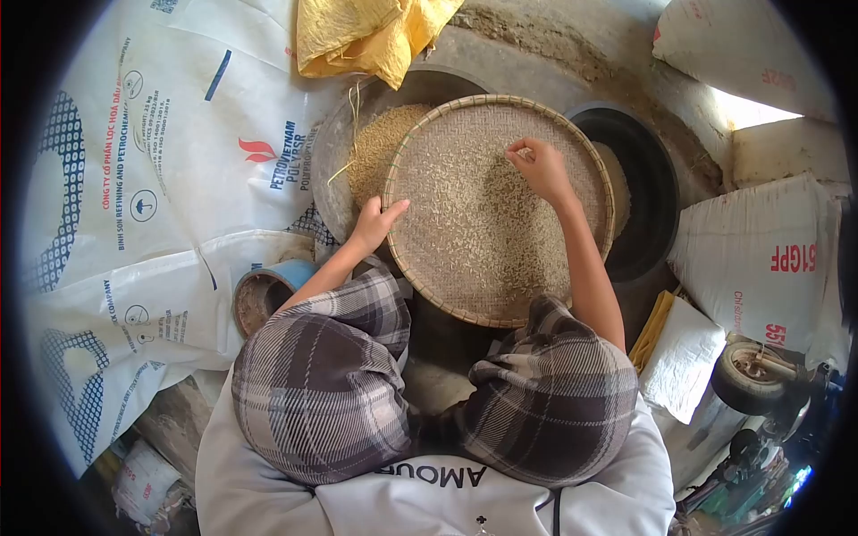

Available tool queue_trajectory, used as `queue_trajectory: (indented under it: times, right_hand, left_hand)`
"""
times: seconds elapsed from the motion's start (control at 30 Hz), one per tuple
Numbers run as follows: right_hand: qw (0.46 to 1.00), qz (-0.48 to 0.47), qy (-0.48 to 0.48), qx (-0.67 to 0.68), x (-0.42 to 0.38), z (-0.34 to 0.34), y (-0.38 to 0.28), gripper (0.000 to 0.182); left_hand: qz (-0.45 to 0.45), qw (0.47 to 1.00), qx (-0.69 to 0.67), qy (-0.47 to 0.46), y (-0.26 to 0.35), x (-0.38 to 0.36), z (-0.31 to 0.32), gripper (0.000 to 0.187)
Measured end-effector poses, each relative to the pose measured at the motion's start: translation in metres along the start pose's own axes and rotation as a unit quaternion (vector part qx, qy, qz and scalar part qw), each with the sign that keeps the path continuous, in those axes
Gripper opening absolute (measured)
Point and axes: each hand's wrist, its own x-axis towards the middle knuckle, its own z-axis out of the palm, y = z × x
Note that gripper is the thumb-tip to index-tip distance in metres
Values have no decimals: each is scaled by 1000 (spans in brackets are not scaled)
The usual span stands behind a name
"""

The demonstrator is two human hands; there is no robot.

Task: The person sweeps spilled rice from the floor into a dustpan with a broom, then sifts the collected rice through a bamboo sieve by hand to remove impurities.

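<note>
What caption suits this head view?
Left hand grips the woven tray's rim; right hand picks through rice.

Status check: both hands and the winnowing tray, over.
Left hand gripping the woven tray rim. Right hand pinching at grain spread on the tray. Metal basin of unhusked grain underneath, black tub beside; nothing blocking.

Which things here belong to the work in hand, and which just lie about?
In use: woven tray, grain on it, left hand on the rim, right hand picking, metal basin.
Lying about: yellow sack, printed sacks, blue tin, small wheel.
</note>
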Motion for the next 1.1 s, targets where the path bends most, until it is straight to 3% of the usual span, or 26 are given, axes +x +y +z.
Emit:
queue_trajectory:
  times: [0.3, 0.43, 0.5, 0.53, 0.57, 0.6, 0.63, 0.7, 0.73, 0.8, 0.83, 0.9, 0.93, 0.97, 1.03, 1.1]
  right_hand:
    - [994, -34, -3, -106, -4, 9, -15, 13]
    - [993, -74, 9, -90, -1, 12, -2, 13]
    - [974, 18, -11, 225, -5, 7, -3, 11]
    - [974, 18, -13, 225, -7, 5, 4, 11]
    - [861, 1, -91, 500, -10, 1, 12, 11]
    - [667, -15, -159, 728, -11, -1, 19, 10]
    - [668, -13, -159, 727, -16, -1, 16, 10]
    - [536, 7, -147, 831, -25, -2, 12, 11]
    - [537, 9, -145, 831, -25, -3, 12, 11]
    - [639, 89, -95, 758, -21, -6, 12, 13]
    - [639, 90, -94, 758, -20, -8, 14, 13]
    - [855, 87, -41, 509, -15, -13, 15, 17]
    - [928, 116, 8, 354, -11, -10, 20, 21]
    - [928, 116, 8, 354, -7, -6, 24, 21]
    - [994, 24, 75, 73, -3, -1, 23, 21]
    - [997, 38, 62, 29, -7, -3, 17, 20]
  left_hand:
    - [-7, 999, -33, -13, 4, 0, 0, 37]
    - [-20, 1000, -4, -14, 3, 1, -1, 44]
    - [-24, 1000, 14, -7, 1, 2, -3, 47]
    - [-31, 999, 21, -4, 1, 2, -3, 48]
    - [-38, 999, 27, -1, 1, 1, -3, 50]
    - [-40, 999, 26, -1, 1, 1, -3, 50]
    - [-44, 999, 23, -4, 1, 3, -4, 49]
    - [-50, 999, 18, -11, -1, 2, -2, 49]
    - [-52, 998, 0, -21, 6, -1, -2, 48]
    - [-61, 997, -24, -34, 16, -4, -1, 46]
    - [-62, 997, -25, -36, 13, -3, -1, 46]
    - [-55, 998, -25, -21, 8, -1, -1, 46]
    - [-55, 998, -24, -21, 6, 0, -1, 46]
    - [-58, 998, -13, -8, 4, 0, -1, 46]
    - [-62, 998, -1, 3, 7, -1, 0, 46]
    - [-70, 997, -12, -3, 17, -5, 1, 44]
